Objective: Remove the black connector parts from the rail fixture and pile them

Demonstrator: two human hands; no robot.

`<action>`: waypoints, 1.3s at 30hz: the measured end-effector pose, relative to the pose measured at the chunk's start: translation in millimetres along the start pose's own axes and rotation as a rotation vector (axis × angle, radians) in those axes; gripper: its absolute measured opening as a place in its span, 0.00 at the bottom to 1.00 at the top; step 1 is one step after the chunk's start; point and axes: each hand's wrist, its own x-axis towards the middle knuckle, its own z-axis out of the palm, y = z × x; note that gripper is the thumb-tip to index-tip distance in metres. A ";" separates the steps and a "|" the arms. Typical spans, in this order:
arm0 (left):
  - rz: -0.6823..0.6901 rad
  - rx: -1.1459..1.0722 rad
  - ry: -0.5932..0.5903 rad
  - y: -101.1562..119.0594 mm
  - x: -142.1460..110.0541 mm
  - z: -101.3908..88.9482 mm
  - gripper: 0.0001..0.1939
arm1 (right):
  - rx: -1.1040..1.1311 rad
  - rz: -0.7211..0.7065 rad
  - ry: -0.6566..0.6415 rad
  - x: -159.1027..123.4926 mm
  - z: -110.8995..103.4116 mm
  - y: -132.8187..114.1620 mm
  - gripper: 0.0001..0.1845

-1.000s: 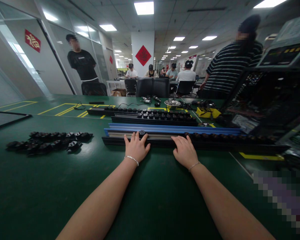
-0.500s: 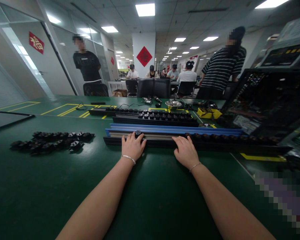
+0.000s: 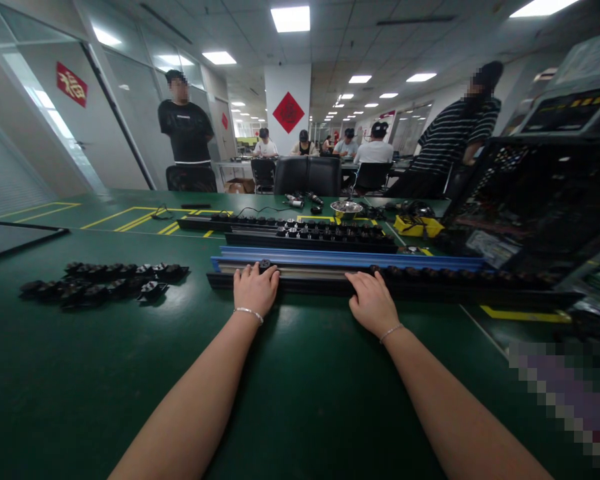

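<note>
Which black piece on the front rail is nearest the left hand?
The lone piece by the left hand, toward the left end of the front rail; the other pieces form a row starting by the right hand.

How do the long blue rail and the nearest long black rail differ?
The black rail extends farther right than the blue rail. The black rail bears a row of small dark parts; the blue rail shows none. The left hand and right hand touch the black rail; the blue rail lies beyond. Both lie roughly parallel.
</note>
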 end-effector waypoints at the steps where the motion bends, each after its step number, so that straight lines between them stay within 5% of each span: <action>1: -0.011 0.006 -0.003 -1.3 0.6 -0.1 0.23 | -0.001 0.001 0.000 0.1 -0.2 -0.1 0.26; 39: -0.320 0.056 0.008 -54.4 12.9 -1.1 0.24 | 0.011 -0.014 -0.002 0.0 0.4 2.0 0.26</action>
